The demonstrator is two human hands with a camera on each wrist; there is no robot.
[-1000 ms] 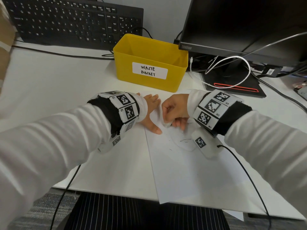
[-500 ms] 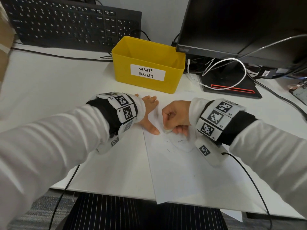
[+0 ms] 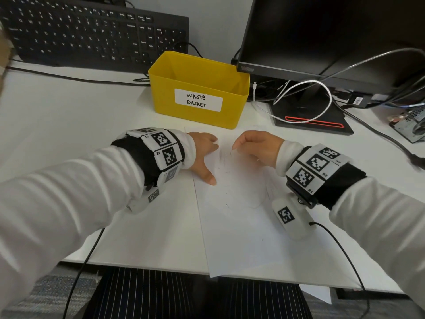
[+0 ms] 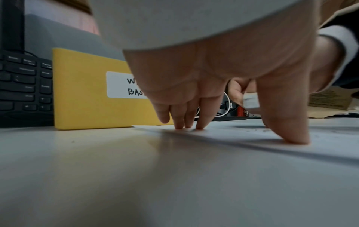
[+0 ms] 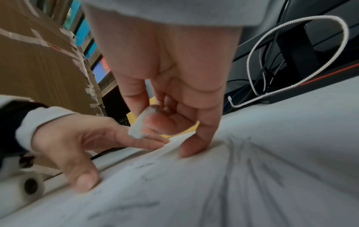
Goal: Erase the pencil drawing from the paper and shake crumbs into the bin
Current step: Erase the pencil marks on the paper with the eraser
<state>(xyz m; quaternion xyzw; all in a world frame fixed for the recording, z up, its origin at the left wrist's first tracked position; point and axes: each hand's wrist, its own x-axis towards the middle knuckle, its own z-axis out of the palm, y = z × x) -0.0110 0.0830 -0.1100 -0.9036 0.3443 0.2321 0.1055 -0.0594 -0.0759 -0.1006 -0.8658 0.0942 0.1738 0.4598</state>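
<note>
A white paper sheet (image 3: pixel 241 226) lies on the desk with faint pencil marks (image 3: pixel 226 155) near its far end. My left hand (image 3: pixel 207 157) presses straight fingers and thumb (image 4: pixel 291 135) down on the sheet's left edge. My right hand (image 3: pixel 239 148) pinches a small white eraser (image 5: pixel 139 124) with a grey, smudged tip; the eraser (image 4: pixel 250 100) hangs a little above the sheet. The right little finger (image 5: pixel 194 147) touches the paper, which wrinkles there. The yellow bin (image 3: pixel 165 100) labelled WASTE BASKET stands just beyond the sheet, with nothing seen inside.
A black keyboard (image 3: pixel 92 33) leans at the back left. A monitor (image 3: pixel 322 31) on a black stand (image 3: pixel 326 120) with white and black cables (image 3: pixel 322 88) fills the back right. The sheet's near end overhangs the desk edge (image 3: pixel 138 265). Cardboard (image 5: pixel 38 61) stands further left.
My right hand has moved with the eraser from the sheet's middle toward its far end. My left hand stays pressed on the sheet's left edge.
</note>
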